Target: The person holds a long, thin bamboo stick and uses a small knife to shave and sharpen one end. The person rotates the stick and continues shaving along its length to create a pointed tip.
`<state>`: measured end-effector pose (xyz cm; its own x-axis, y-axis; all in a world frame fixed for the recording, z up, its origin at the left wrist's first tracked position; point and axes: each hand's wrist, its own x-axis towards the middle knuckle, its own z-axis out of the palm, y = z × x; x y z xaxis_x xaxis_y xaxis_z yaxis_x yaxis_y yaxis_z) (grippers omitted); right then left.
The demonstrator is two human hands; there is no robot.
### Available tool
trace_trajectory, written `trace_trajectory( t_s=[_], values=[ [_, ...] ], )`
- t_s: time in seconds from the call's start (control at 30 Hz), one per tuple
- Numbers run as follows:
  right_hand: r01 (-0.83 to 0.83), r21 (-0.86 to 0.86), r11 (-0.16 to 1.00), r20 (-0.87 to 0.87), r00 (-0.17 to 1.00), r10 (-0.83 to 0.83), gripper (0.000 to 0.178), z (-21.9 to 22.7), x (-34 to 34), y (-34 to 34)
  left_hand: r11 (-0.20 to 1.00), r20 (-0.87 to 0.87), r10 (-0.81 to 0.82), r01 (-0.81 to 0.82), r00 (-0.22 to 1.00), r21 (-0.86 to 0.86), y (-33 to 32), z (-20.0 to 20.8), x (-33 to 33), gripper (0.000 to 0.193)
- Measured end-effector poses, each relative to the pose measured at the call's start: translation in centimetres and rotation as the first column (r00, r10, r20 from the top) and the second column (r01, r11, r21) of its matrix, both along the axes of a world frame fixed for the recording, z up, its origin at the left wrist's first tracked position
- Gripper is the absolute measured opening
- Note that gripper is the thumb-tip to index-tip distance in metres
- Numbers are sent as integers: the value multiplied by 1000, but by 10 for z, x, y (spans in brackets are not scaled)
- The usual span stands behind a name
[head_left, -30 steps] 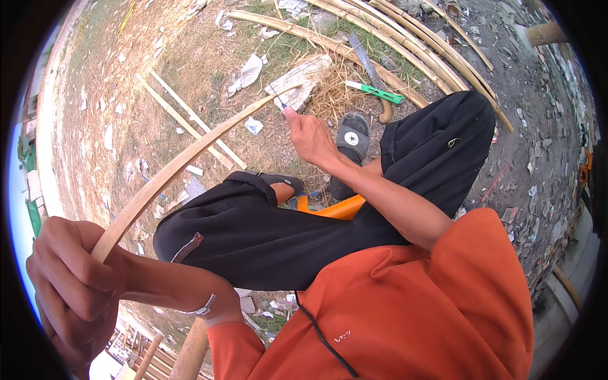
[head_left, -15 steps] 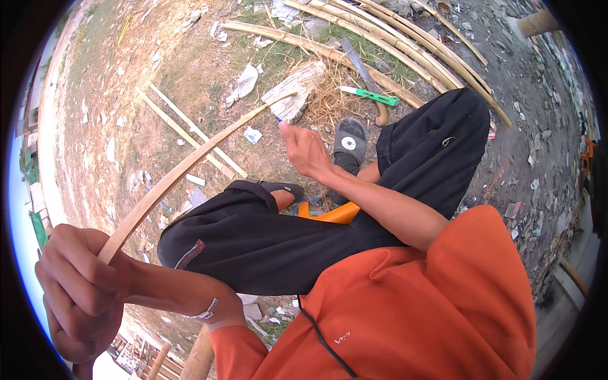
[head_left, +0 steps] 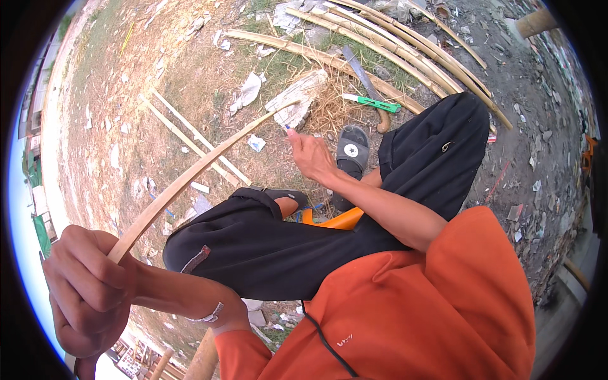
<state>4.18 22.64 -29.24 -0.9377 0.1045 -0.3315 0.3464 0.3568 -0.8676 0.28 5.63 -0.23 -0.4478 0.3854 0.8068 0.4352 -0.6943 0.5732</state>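
Note:
At the far left, my left hand [head_left: 88, 285] is closed around the thick end of a long, slightly curved bamboo strip [head_left: 183, 180]. The strip slants up and away, and its thin far end reaches over a pale, rough block [head_left: 303, 88] on the ground. Whether that end touches the block, I cannot tell. My right hand [head_left: 313, 157] is closed near the block, below the strip's thin end. From its fingertips pokes a small slim thing with a blue end [head_left: 288, 127], too small to name. The strip passes clear of these fingers.
Beyond the block lie a green utility knife [head_left: 379, 104] and a long blade with a wooden handle [head_left: 383, 120]. Several split bamboo poles [head_left: 405, 54] curve across the far ground. Two thin strips [head_left: 201, 134] lie left of centre. An orange object [head_left: 342, 220] rests between my legs.
The whole view has shifted slightly, so everything sits a little lower and further right. Both hands keep their holds, with little other visible movement.

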Motion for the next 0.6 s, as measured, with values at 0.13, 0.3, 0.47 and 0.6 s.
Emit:
trace_trajectory(
  t_s=[0.13, 0.3, 0.47, 0.6],
  values=[
    [-129, -56, 990, -58, 990, 126, 61, 19, 6, -1, 1000, 33, 11, -11, 999, -13, 2, 1, 7, 45],
    [-66, -39, 997, 37, 997, 67, 65, -14, -2, 10, 1000, 47, -10, 11, 999, -18, 1, 2, 3, 46],
    [-47, 19, 999, 25, 999, 46, 67, -27, -15, 8, 1000, 31, -25, 26, 999, -16, 1, 3, 1, 47],
    [-54, 62, 997, -9, 998, 54, 65, -43, -20, 12, 1000, 32, -12, 12, 999, -23, 5, 3, 3, 48]
  ],
)
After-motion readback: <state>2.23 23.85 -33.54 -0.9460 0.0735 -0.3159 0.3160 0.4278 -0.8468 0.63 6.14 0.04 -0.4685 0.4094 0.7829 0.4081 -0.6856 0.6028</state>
